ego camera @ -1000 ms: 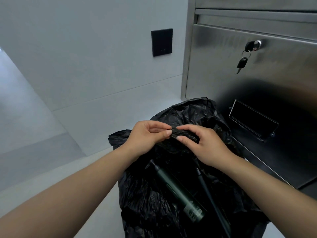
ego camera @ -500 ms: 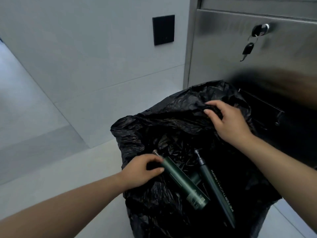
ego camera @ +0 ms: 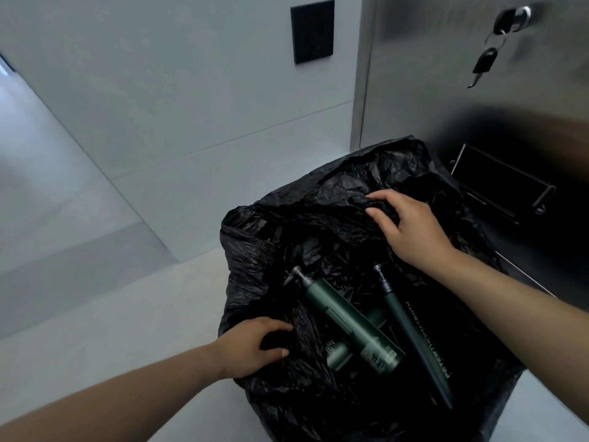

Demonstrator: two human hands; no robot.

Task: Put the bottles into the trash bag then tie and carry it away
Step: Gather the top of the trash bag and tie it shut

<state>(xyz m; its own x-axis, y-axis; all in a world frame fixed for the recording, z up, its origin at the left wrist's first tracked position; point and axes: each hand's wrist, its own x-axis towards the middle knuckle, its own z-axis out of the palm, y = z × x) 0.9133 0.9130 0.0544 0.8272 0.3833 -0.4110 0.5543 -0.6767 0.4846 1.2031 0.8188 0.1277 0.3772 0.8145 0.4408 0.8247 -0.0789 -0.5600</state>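
Both grips pinch the trash bag point(ego camera: 318, 224) rim, bottles point(ego camera: 350, 327) lying between.

We see the trash bag point(ego camera: 318, 218) standing open on the floor point(ego camera: 111, 330), with the metal cabinet point(ego camera: 446, 90) just behind it to the right. Inside the bag lie the bottles: the pump bottle point(ego camera: 347, 320) at the left, the slim bottle point(ego camera: 414, 336) at its right, and a third bottle point(ego camera: 339, 357) partly under the pump bottle. A key point(ego camera: 484, 63) hangs from the cabinet lock.

A tiled washroom: pale wall tiles point(ego camera: 159, 100) beside a keyed steel cabinet point(ego camera: 446, 74).
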